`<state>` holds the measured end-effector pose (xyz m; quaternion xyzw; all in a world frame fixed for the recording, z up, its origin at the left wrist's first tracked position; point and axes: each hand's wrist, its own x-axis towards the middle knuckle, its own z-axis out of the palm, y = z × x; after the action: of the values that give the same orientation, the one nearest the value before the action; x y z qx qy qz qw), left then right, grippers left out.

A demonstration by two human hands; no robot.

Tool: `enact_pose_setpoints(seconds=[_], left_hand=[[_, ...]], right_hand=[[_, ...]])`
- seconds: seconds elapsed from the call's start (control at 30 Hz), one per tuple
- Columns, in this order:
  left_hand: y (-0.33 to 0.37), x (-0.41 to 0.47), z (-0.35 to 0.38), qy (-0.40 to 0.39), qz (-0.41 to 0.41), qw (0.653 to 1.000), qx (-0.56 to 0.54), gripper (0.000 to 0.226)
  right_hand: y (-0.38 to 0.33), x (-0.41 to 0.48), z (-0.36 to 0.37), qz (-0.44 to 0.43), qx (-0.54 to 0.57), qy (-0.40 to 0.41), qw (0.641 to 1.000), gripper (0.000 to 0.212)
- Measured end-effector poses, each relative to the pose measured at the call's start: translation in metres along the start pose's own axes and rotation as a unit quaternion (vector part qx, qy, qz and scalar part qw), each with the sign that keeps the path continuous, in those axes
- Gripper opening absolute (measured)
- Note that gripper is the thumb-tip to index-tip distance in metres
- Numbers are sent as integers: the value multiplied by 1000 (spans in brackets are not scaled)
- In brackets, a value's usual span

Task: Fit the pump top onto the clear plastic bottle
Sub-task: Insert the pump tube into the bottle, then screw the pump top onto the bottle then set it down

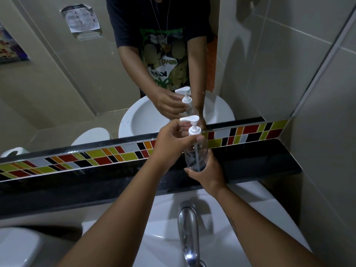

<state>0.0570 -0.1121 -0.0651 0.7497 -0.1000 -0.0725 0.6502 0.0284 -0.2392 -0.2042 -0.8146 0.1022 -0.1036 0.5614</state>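
A clear plastic bottle (194, 157) is held upright above the black ledge, just in front of the mirror. My right hand (208, 173) grips its lower half from below and the right. The white pump top (192, 125) sits at the bottle's neck, its dip tube running down inside the bottle. My left hand (171, 143) closes around the pump's collar, thumb across the front. The spout points left. Whether the collar is screwed tight cannot be seen.
A black stone ledge (260, 160) runs under a band of coloured tiles (250, 132) and the mirror (77, 83). Below are a white sink (240, 218) with a chrome tap (187, 228), and a toilet lid (19, 247) at lower left. A tiled wall (327, 132) closes the right side.
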Motion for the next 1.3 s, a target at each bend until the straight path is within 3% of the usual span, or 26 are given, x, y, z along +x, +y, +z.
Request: enact_pose_setpoints(seconds=[0.33,0.5,0.73,0.93,1.13,1.3], left_hand=[[-1,-6,0,-45,12,999,16,31],[3,-2,18,-12,23,998,62,34],[-4,-4,1,13,0,1000,-17,30],[-8,-5,4,-25,20,999,14,30],[-7,-4,18,41,6,999,-3,38],[-6,-1,1,-17,-13,1000,13,30]], right_hand=[[0,-1,-1,-20,10,-4,1000,78],[2,-1,-1,-25,14,-15,999,86],[1,2,2,-3,9,-7,1000,81],[-1,0,-2,-22,30,-19,999,79],[-4,-1,-2,-14,22,-26,999,87],[0,0,0,-17,4,-7,1000,80]])
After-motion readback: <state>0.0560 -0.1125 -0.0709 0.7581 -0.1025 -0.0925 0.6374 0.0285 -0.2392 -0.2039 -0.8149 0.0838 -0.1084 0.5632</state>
